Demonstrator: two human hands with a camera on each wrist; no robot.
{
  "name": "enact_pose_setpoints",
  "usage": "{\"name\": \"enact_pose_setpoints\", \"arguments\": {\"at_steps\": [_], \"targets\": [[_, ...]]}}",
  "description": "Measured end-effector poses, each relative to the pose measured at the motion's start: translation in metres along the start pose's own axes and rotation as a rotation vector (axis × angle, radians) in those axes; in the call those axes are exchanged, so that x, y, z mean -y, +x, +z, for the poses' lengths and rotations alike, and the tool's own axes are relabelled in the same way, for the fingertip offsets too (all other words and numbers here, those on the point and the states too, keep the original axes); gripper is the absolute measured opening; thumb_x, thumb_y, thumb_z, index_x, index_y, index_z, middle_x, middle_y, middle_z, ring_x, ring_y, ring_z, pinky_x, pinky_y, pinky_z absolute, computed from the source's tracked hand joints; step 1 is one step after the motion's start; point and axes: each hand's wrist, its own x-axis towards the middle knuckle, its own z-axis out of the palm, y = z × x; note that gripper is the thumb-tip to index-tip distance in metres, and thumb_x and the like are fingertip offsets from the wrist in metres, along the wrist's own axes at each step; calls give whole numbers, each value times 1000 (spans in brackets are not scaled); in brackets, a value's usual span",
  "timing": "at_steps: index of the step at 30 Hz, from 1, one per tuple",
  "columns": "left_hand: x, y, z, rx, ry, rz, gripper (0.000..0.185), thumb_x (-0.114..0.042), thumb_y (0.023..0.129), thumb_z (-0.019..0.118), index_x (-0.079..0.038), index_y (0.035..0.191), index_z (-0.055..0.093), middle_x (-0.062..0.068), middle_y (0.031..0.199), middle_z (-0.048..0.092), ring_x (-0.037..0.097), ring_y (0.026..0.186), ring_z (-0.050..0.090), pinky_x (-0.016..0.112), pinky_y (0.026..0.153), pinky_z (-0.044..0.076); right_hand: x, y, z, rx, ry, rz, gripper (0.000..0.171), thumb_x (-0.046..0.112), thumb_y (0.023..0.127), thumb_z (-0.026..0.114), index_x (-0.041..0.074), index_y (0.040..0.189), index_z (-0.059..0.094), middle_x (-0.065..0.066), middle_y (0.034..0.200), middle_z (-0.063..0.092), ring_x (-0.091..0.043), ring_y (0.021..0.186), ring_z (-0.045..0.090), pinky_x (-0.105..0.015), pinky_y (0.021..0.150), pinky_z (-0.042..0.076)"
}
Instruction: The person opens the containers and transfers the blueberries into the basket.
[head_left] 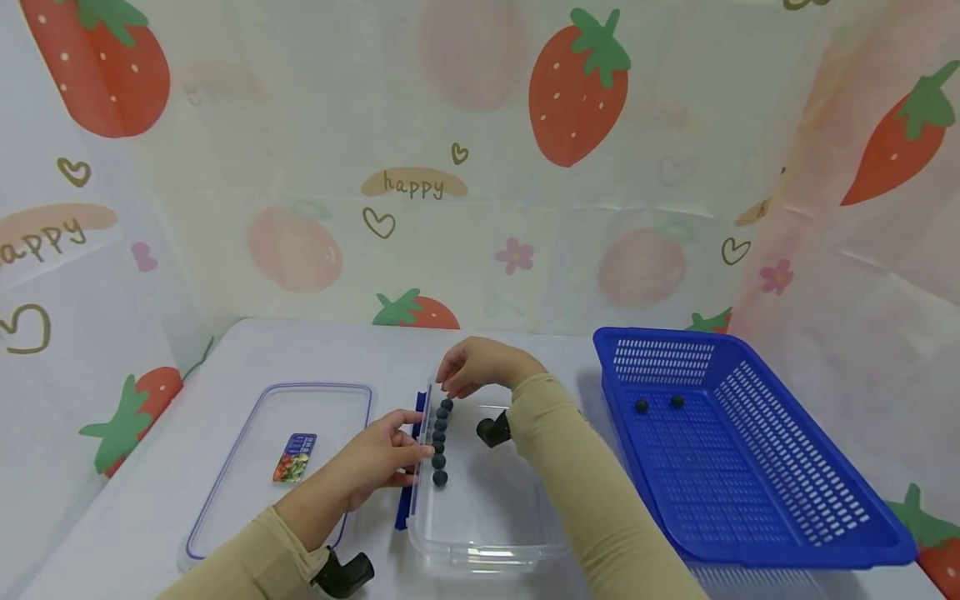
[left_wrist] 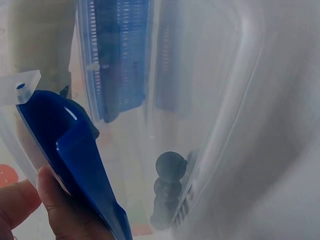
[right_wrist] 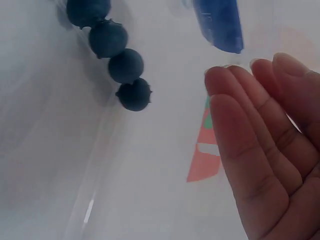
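Note:
A row of several blueberries (head_left: 439,436) lies along the left side of a clear plastic box (head_left: 495,492). Its left rim carries a blue latch flap (left_wrist: 75,150). My left hand (head_left: 378,454) grips that left wall beside the flap, thumb at the rim. Over the far left corner of the box is my right hand (head_left: 480,367), just beyond the last blueberry. In the right wrist view its fingers (right_wrist: 240,135) are gently bent with nothing between them, to the side of the blueberries (right_wrist: 126,66).
A blue perforated basket (head_left: 757,533) stands at the right, with two blueberries (head_left: 642,406) inside. To the left lies a clear lid (head_left: 225,467) with a printed label (head_left: 295,457). Strawberry-print sheeting (head_left: 480,250) encloses the white table (head_left: 135,533) at the back and sides.

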Motion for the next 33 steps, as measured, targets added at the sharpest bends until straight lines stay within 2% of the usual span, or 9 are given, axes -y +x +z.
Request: {"name": "enact_pose_setpoints", "arguments": {"at_steps": [8,16,21,26,33], "targets": [[0,0,0,0,-10,-1,60,-21,81,68,-14,133,40,14,93,58,20,78,56,32,68,55,-16,4,10,11,-11,77,25,0,81,65,3,107,65,-13,101,65,-19,83,64,-28,74,54],[1,0,2,-2,-13,12,58,-19,82,68,-13,133,40,11,89,58,20,77,56,32,68,55,-20,6,19,-17,-198,141,28,4,81,65,7,109,64,-3,91,65,-17,82,63,-27,75,53],[0,0,2,-3,-15,17,58,-19,82,68,-13,133,41,9,88,58,20,77,56,31,67,55,-21,7,22,-16,-240,162,28,6,82,65,9,110,65,-1,94,64,-16,83,62,-27,76,52],[-1,-1,1,-2,-22,11,58,-18,82,67,-12,133,40,9,87,58,20,77,56,31,68,55,-27,8,21,15,-179,128,30,7,83,65,9,113,64,-1,100,65,-13,88,61,-26,78,52],[-1,-1,0,3,-22,5,57,-16,83,66,-13,134,40,9,89,59,20,78,56,32,68,55,-36,5,13,91,32,162,33,4,84,63,7,116,61,-4,110,62,-14,98,58,-31,85,50]]}}
